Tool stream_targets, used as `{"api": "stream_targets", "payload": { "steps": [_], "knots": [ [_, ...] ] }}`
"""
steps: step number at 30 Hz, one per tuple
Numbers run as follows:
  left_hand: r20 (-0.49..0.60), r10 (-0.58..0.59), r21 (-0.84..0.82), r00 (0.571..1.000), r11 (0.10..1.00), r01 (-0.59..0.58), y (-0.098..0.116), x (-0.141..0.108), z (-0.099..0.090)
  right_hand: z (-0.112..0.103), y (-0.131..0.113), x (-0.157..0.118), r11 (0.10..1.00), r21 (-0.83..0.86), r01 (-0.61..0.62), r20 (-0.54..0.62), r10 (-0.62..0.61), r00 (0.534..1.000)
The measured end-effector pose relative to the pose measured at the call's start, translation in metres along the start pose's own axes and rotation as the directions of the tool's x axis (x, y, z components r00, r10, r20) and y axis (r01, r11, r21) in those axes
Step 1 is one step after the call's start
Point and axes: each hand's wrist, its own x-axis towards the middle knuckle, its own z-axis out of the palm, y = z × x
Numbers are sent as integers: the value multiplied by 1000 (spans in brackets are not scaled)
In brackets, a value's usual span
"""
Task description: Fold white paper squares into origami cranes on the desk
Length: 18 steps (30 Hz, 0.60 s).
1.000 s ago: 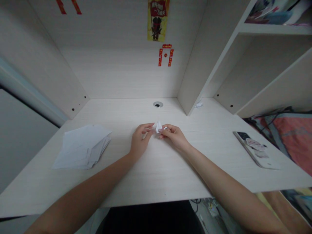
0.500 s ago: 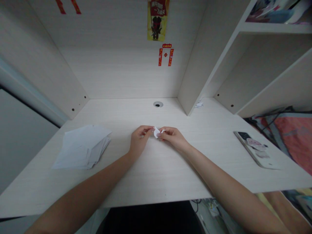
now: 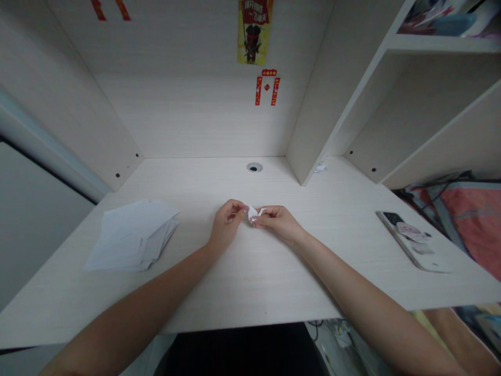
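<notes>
A small piece of folded white paper (image 3: pixel 252 212) is held between my two hands, above the middle of the desk (image 3: pixel 242 282). My left hand (image 3: pixel 230 219) pinches its left end between thumb and fingers. On the other side my right hand (image 3: pixel 278 221) grips it, the thumb across its lower part and a thin pointed bit showing above the fingertips. Fingers cover much of the paper, so its full shape is hidden. To the left of my left forearm lies a loose stack of white paper sheets (image 3: pixel 131 235).
A phone with stickers on its back (image 3: pixel 415 243) lies at the right. Behind the hands is a round cable hole (image 3: pixel 254 167). An upright divider (image 3: pixel 309 141) stands at the back right, with a crumpled white scrap (image 3: pixel 320 168) beside it. Red fabric (image 3: pixel 473 219) borders the right edge.
The folded paper has turned slightly in my fingers, and my right thumb has shifted over its lower part. My left hand has tilted a little. The stack and phone have stayed put.
</notes>
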Motion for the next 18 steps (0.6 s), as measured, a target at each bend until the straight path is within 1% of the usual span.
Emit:
{"api": "stream_targets", "payload": {
  "steps": [4, 11, 14, 18],
  "knots": [
    [67, 15, -18, 998, 1000, -14, 2, -1, 1, -1, -1, 0, 1000, -14, 17, 24, -16, 1000],
    [108, 7, -37, 994, 999, -3, 4, -1, 2, -2, -1, 0, 1000, -21, -13, 34, 13, 999],
    [122, 21, -46, 992, 999, -16, 3, -1, 2, -1, -1, 0, 999, 12, -38, 40, 38, 998],
    [101, 26, -79, 995, 997, -18, -1, 0, 1, 0, 0, 0, 987, 108, -117, 64, 111, 992]
  ]
}}
